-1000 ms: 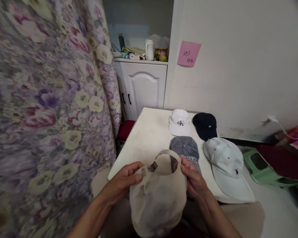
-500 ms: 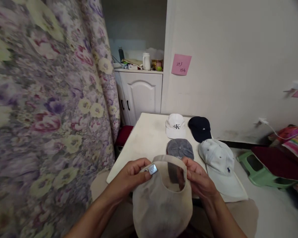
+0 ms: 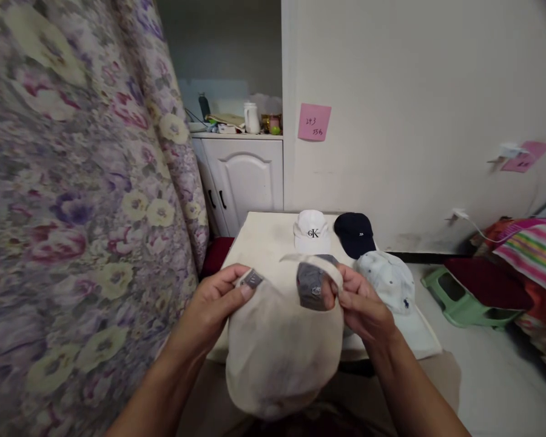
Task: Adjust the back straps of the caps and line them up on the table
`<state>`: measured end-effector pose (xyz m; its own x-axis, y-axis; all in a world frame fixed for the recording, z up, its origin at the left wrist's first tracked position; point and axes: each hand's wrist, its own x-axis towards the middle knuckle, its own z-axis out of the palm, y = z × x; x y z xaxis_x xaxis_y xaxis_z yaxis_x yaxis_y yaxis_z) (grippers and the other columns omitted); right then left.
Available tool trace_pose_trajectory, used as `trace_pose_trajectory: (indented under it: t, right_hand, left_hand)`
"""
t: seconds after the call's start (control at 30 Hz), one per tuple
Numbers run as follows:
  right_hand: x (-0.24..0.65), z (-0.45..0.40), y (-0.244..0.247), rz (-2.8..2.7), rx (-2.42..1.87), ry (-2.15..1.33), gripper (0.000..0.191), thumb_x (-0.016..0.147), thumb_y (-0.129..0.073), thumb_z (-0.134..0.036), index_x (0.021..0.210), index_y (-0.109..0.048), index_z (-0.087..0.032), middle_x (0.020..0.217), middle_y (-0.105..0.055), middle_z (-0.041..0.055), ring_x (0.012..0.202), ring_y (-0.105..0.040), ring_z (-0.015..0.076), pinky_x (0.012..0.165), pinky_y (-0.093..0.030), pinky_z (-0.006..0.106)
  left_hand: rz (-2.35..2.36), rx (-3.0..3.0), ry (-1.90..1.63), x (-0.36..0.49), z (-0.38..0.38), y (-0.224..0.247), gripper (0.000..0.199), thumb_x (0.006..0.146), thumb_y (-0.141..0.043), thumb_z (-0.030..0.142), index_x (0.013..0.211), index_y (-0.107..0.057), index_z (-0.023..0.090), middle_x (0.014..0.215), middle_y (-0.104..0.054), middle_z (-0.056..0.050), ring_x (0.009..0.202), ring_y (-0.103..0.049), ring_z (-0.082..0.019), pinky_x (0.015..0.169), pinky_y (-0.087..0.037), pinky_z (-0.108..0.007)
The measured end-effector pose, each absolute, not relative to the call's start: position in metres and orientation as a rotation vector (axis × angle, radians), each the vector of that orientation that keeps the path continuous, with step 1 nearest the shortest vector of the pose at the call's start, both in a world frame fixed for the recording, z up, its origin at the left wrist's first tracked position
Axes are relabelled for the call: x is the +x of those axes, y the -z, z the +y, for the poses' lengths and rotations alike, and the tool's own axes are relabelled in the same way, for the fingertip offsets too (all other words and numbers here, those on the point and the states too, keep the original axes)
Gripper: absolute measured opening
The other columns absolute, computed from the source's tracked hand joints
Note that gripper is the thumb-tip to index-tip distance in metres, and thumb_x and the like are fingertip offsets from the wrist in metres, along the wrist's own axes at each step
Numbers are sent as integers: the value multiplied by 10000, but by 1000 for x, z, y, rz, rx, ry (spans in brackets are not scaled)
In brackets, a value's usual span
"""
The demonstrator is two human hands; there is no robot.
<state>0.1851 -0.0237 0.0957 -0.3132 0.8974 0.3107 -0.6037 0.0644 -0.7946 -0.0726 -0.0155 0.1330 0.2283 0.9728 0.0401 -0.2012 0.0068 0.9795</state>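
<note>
A beige cap [image 3: 284, 346] hangs between my hands, its rear opening facing up. My left hand [image 3: 218, 303] pinches its edge beside a metal buckle [image 3: 252, 279]. The strap has come out of the buckle, and its free end points left above the opening. My right hand [image 3: 361, 300] grips the base of this strap [image 3: 316, 262]. Through the opening shows a grey cap [image 3: 310, 284] on the table. Beyond it lie a white cap [image 3: 312, 233] with black letters and a navy cap [image 3: 355, 233]. A pale cap [image 3: 386, 279] is partly behind my right hand.
The cream table [image 3: 259, 243] stands against the wall. A floral curtain [image 3: 73, 212] fills the left side. Behind is a white cabinet [image 3: 246, 176] with a white jug [image 3: 252, 118] on top. On the right floor sits a green stool [image 3: 473, 303] near striped cloth [image 3: 534, 249].
The strap and buckle were together at the opening and are now apart, with the strap's end loose. My left hand has moved left and up. The view has shifted to the right.
</note>
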Motion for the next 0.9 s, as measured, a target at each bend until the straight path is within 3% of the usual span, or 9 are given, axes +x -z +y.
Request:
trace_pose_trajectory:
  t: [0.13,0.3,0.57,0.9]
  right_hand:
    - [182,-17,-107,-1146,-383,-1497,279,753,-806,-373,873,-616,-209,699,-654,10,591,-586,157,585,-486,273]
    - [180,-16,-72,-1176,-406,-1659,266,784,-791,-358,898,-638,-173,633,-654,0,525,-586,131,571,-520,265]
    - [184,-23,-42,-1029,-514,-1831,249,798,-780,-304,834,-578,-163,659,-637,-21,398,-475,45,395,-357,148]
    - [165,-21,-53,-1065,-587,-1843,237,801,-754,-317,890,-600,-162,674,-619,-42,340,-279,-2,350,-271,149]
  left_hand:
    - [961,1310,-1255,-79,-18,-139,250,738,-810,354,890,-717,179,741,-693,-19,625,-575,-152,571,-435,-215]
    - [989,1355,-1028,-80,-27,-108,207,802,-760,363,890,-710,182,754,-673,-7,642,-556,-135,572,-414,-198]
    - [932,1055,-839,-60,-37,-62,268,786,-768,405,867,-659,175,734,-640,8,581,-536,-110,531,-385,-194]
    - [963,1213,-801,-50,-40,-70,279,849,-697,440,839,-637,168,699,-578,22,601,-471,-106,543,-340,-202]
